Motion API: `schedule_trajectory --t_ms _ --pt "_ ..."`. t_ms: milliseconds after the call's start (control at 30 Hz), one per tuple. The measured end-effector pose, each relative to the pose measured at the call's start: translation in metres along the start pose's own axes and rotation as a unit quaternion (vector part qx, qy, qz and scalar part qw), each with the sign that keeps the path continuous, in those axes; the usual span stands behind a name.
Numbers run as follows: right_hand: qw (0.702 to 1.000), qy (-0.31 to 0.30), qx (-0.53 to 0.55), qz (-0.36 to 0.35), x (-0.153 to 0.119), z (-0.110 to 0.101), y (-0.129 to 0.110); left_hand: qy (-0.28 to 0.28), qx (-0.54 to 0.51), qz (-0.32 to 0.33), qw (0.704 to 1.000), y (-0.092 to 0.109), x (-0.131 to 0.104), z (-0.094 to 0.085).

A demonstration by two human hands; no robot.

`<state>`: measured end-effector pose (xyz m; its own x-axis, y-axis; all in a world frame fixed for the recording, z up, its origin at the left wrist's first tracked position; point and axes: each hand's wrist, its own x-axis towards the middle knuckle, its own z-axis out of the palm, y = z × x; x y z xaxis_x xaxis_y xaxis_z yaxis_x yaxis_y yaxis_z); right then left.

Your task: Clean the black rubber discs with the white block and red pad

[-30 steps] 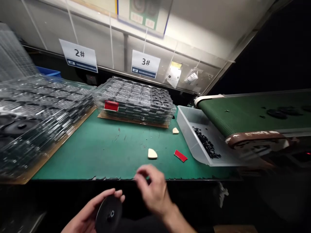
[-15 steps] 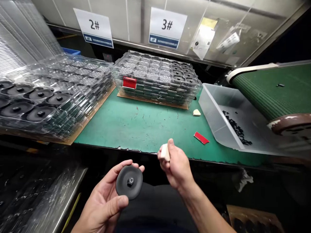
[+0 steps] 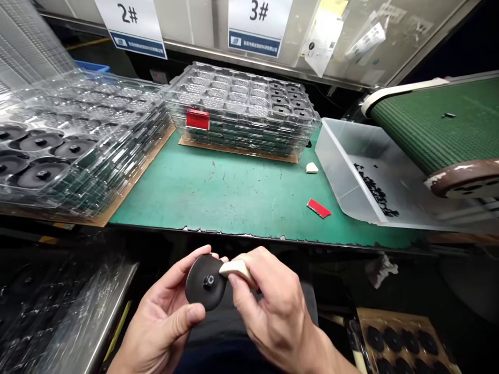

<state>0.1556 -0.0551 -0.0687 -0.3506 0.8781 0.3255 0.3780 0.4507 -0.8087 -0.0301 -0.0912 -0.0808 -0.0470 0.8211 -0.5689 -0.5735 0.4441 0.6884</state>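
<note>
Between the thumb and fingers of my left hand [image 3: 166, 311] is a black round rubber-looking disc [image 3: 200, 293], with a short hollow stem at its centre facing me. My right hand [image 3: 275, 301] is closed on a small off-white block [image 3: 237, 270] that looks like an eraser or a piece of sponge. Its narrow end meets the disc's right rim. Both hands are held in front of the bench's near edge. A second cream-coloured piece [image 3: 312, 168] lies on the green bench top [image 3: 234, 197], close to a red strip [image 3: 318, 208].
Stacks of clear trays stand at the left [image 3: 97, 150] and back [image 3: 241, 122], some pockets holding black discs. A translucent bin [image 3: 339, 176] with small black parts sits at the right, beside a green conveyor belt [image 3: 440, 135]. Lower right, a brown tray [image 3: 397, 317] holds several black discs.
My right hand has moved left and turned over, bringing the off-white block against the disc's rim. My left hand holds the disc in nearly the same place. The camera view has tilted down slightly.
</note>
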Motion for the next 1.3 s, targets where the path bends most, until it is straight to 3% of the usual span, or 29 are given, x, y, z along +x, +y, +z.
schedule_trajectory --t_ms 167,300,433,633,800,867,967,1033,1200,1300 --pt "0.996 -0.065 -0.019 -0.052 0.007 -0.009 -0.001 -0.022 -0.058 -0.047 0.997 0.0 -0.002 -0.006" --pt "0.989 -0.062 -0.114 -0.075 0.012 -0.012 -0.002 -0.038 -0.075 -0.069 0.994 0.005 -0.004 -0.006" --pt "0.985 -0.054 -0.13 -0.103 0.009 -0.008 -0.006 0.0 -0.091 -0.06 0.994 0.008 -0.005 -0.004" --pt "0.971 -0.081 -0.187 -0.126 0.016 -0.009 -0.008 -0.054 -0.076 -0.089 0.992 0.006 -0.002 -0.007" --pt "0.979 -0.056 -0.171 -0.099 0.007 -0.001 -0.007 -0.032 -0.09 -0.085 0.992 0.009 0.001 -0.012" --pt "0.976 -0.067 -0.178 -0.103 0.007 -0.002 -0.006 -0.06 -0.057 -0.078 0.994 0.008 0.003 -0.015" --pt "0.962 -0.101 -0.193 -0.166 0.016 -0.007 -0.007 -0.121 -0.032 -0.09 0.988 0.005 0.005 -0.018" --pt "0.956 -0.102 -0.192 -0.196 0.021 -0.006 -0.009 -0.13 -0.05 -0.1 0.985 0.005 0.004 -0.018" --pt "0.981 -0.005 -0.163 -0.103 0.009 0.015 -0.01 -0.026 -0.093 -0.015 0.995 0.008 0.002 -0.016" --pt "0.988 -0.018 -0.135 -0.074 0.005 0.02 -0.006 -0.057 -0.087 -0.012 0.995 0.007 0.006 -0.021"
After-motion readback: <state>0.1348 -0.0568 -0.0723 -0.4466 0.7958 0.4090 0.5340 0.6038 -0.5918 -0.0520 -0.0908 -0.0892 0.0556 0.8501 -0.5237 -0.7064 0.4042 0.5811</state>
